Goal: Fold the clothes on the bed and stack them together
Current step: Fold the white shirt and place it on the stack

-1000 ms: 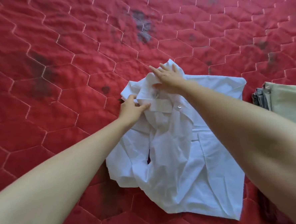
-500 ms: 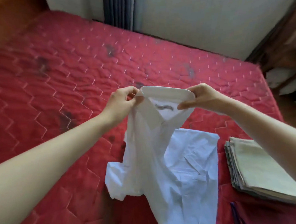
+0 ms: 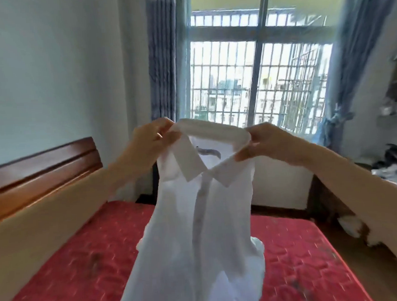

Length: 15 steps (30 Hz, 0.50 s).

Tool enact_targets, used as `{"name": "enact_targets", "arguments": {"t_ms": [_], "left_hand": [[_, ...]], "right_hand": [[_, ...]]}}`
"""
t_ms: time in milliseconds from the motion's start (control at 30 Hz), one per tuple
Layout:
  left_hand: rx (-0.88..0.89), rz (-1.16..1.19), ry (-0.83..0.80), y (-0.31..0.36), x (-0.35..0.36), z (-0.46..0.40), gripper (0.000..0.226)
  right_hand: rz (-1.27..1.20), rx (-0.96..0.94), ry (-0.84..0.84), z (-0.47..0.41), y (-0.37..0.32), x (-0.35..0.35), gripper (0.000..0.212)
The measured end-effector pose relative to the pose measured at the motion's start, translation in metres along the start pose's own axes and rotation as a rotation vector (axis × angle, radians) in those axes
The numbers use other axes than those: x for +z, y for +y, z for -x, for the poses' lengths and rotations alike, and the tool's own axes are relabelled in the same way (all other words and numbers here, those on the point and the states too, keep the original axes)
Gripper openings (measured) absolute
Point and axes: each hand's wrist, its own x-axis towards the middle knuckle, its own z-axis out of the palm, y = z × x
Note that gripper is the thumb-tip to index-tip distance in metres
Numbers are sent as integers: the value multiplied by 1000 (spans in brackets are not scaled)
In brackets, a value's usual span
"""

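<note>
Both hands [image 3: 153,135] [image 3: 265,144] pinch a white shirt [image 3: 197,220] above the red bed [image 3: 72,274], barred window [image 3: 253,77] behind.

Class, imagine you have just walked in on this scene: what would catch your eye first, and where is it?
First, the white shirt, held up at the centre of the view and hanging over the red bed. The left hand and the right hand each pinch one end of its collar. Behind it, the bright barred window stands between blue curtains.
</note>
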Motion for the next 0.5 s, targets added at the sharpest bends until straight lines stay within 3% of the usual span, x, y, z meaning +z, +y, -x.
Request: {"name": "enact_targets", "arguments": {"t_ms": [133, 267, 367, 500], "left_hand": [[98, -107, 55, 43, -42, -1, 10], [16, -193, -12, 24, -31, 28, 21], [-99, -202, -102, 1, -5, 53, 27], [-182, -188, -99, -1, 17, 57, 28]], "right_hand": [[-150, -42, 192, 9, -34, -12, 25], [-134, 118, 226, 18, -9, 39, 23], [24, 271, 244, 23, 20, 78, 35], [203, 404, 377, 19, 25, 88, 37]]}}
